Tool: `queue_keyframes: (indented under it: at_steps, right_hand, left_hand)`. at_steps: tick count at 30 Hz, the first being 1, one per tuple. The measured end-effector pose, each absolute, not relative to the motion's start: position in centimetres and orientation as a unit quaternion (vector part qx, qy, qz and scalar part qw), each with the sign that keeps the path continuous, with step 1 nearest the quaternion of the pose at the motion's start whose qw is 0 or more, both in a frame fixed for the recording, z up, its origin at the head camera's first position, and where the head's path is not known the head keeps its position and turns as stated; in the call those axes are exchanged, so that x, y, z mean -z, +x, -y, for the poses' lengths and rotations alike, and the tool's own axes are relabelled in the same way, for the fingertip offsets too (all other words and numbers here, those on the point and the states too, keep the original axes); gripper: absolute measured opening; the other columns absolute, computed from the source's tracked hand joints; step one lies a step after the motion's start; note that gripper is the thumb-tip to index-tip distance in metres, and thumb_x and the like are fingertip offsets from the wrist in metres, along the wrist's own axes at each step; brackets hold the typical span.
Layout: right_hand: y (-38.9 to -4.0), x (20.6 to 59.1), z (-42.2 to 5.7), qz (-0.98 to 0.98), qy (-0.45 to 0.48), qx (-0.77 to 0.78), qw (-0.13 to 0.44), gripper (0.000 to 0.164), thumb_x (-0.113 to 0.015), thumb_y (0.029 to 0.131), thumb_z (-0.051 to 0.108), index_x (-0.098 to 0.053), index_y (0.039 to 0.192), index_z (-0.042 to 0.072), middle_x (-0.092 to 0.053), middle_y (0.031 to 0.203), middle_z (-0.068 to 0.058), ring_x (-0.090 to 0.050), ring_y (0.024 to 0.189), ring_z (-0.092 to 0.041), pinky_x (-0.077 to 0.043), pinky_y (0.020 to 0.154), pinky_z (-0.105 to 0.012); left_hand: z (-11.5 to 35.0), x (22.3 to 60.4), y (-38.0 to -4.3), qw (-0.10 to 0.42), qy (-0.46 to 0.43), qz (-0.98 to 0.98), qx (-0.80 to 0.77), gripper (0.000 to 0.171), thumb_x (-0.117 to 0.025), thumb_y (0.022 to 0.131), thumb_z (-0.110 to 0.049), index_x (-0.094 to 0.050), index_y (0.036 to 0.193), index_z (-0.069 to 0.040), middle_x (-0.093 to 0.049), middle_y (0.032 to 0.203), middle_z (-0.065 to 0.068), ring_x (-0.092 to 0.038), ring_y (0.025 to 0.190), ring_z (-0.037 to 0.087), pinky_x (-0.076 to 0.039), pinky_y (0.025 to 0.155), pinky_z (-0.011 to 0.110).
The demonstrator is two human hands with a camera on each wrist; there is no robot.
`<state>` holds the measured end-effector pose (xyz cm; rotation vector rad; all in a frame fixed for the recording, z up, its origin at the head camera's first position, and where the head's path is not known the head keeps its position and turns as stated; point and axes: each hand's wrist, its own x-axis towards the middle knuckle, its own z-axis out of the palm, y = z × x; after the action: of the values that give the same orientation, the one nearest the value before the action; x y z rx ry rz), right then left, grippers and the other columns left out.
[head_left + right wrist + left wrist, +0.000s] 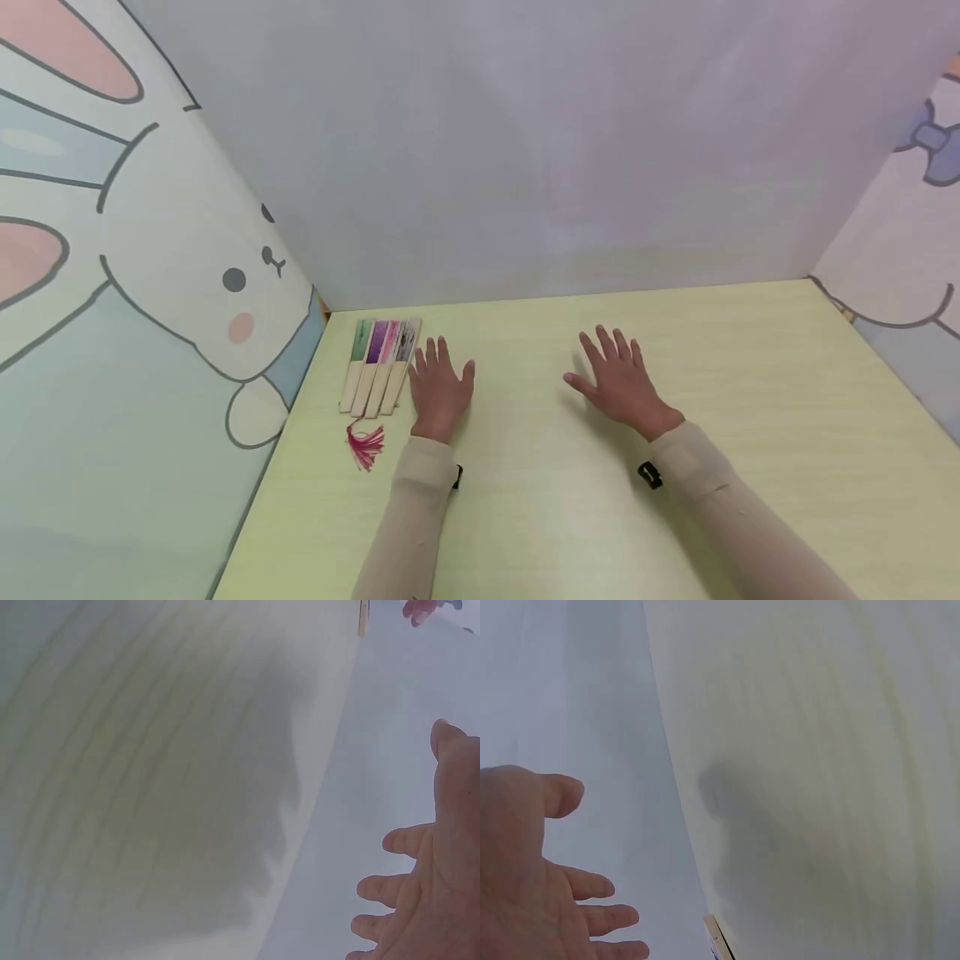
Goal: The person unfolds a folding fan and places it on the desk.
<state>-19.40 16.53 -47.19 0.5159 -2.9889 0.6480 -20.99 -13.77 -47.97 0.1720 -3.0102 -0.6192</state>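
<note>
Several folded hand fans point(378, 371) lie side by side at the left of the table, with pale wooden guards and green, purple, pink and grey-black upper parts. A dark pink tassel point(365, 447) trails from their lower end. Just right of the fans is my left hand point(440, 390), palm down with fingers spread and nothing in its grasp. My right hand point(621, 385) hovers over the table further right, fingers spread and holding nothing, its shadow beneath. In the left wrist view a fan's wooden end point(717, 937) shows near the bottom edge.
The pale yellow wood-grain table point(525, 517) meets a plain grey-lilac wall point(525, 150) at the back. Side panels with cartoon rabbits point(172, 250) stand at left and right. A small black device point(650, 475) shows under the right wrist.
</note>
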Motion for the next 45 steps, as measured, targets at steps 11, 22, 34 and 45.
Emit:
queue_keyframes:
  at_steps: [11,22,34,45]
  right_hand:
    - [-19.4,47.3,-14.6,0.960,0.186,-0.208,0.027,0.079,-0.061,0.106,0.045,-0.033,0.163,-0.001,-0.023,0.169,-0.032,-0.015,0.156,-0.057,-0.009,0.125,-0.073]
    - [-19.4,47.0,-12.8,0.957,0.203,-0.204,0.031,0.077,-0.062,0.106,0.046,-0.035,0.163,0.001,-0.025,0.169,-0.030,-0.016,0.157,-0.055,-0.011,0.126,-0.071]
    - [-19.2,46.6,-11.7,0.952,0.220,-0.210,0.033,0.075,-0.062,0.106,0.044,-0.037,0.162,0.001,-0.027,0.168,-0.031,-0.017,0.156,-0.055,-0.012,0.126,-0.071]
    - [-19.2,46.3,-11.2,0.949,0.231,-0.213,0.033,0.075,-0.063,0.106,0.044,-0.038,0.162,0.001,-0.027,0.169,-0.030,-0.017,0.157,-0.054,-0.012,0.126,-0.070]
  left_hand:
    - [16.3,47.8,-20.8,0.059,0.088,0.981,0.165,0.072,-0.058,0.106,-0.036,-0.033,0.161,0.004,-0.034,0.165,0.029,-0.026,0.155,0.050,-0.023,0.127,0.064]
    - [18.1,48.1,-20.6,0.086,0.117,0.975,0.170,0.067,-0.066,0.102,-0.028,-0.043,0.154,0.007,-0.046,0.154,0.031,-0.042,0.143,0.053,-0.032,0.120,0.066]
    - [19.5,47.8,-20.5,0.041,0.149,0.980,0.125,0.047,-0.068,0.103,-0.022,-0.061,0.139,0.007,-0.058,0.136,0.028,-0.055,0.124,0.047,-0.049,0.100,0.059]
    - [20.1,47.9,-20.4,0.032,0.147,0.979,0.139,0.040,-0.069,0.102,-0.013,-0.064,0.135,0.008,-0.062,0.131,0.030,-0.059,0.121,0.047,-0.051,0.100,0.060]
